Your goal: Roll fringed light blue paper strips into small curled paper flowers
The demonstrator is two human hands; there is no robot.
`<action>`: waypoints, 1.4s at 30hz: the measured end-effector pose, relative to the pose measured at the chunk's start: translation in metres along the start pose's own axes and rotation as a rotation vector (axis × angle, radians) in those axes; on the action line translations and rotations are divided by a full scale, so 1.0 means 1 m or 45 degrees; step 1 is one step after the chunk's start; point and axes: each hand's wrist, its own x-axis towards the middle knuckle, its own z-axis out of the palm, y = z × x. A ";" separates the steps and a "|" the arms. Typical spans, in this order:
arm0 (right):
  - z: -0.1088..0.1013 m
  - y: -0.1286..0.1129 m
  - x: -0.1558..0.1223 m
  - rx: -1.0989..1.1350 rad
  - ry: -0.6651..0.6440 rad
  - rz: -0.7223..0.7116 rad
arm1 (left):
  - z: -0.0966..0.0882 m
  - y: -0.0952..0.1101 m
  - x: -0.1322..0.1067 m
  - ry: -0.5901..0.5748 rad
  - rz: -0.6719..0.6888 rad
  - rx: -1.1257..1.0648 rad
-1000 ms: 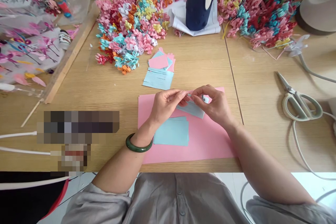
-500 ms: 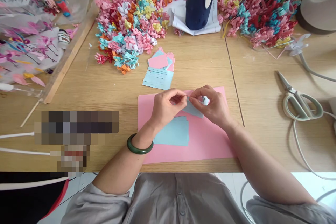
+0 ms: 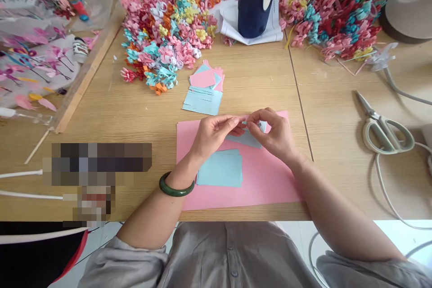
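Note:
Over the pink paper sheet (image 3: 270, 184), my left hand (image 3: 218, 132) has its thumb laid along the fingers in a pinch, its tips meeting those of my right hand. My right hand (image 3: 275, 132) pinches thumb against forefinger on a light blue paper strip (image 3: 251, 139). That strip slants beneath both hands, its upper edge partly hidden by the fingers. Whatever small bit lies between the left fingertips is too small to make out. Closer to me, a stack of light blue paper rectangles (image 3: 221, 171) lies on the pink sheet, near my left wrist with its green bangle (image 3: 177, 189).
Beyond the sheet lie slit blue paper (image 3: 202, 100) and pink pieces (image 3: 202, 78). Heaps of curled paper flowers (image 3: 168, 31) flank a dark blue bottle (image 3: 254, 9). Scissors (image 3: 388, 128) rest at right beside a cable. A wooden strip (image 3: 91, 65) edges the left side.
My left fingers have straightened out from a rounded pinch, and their tips reach slightly farther right. My right hand has shifted a little right, still pinching at the blue paper.

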 end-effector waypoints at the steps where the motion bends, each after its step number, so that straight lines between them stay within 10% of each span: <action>1: 0.000 -0.001 0.000 -0.010 -0.006 -0.004 | 0.000 -0.001 0.000 -0.011 -0.001 0.004; 42: 0.002 0.003 0.000 -0.147 -0.050 -0.059 | 0.000 -0.005 0.000 0.129 0.083 0.324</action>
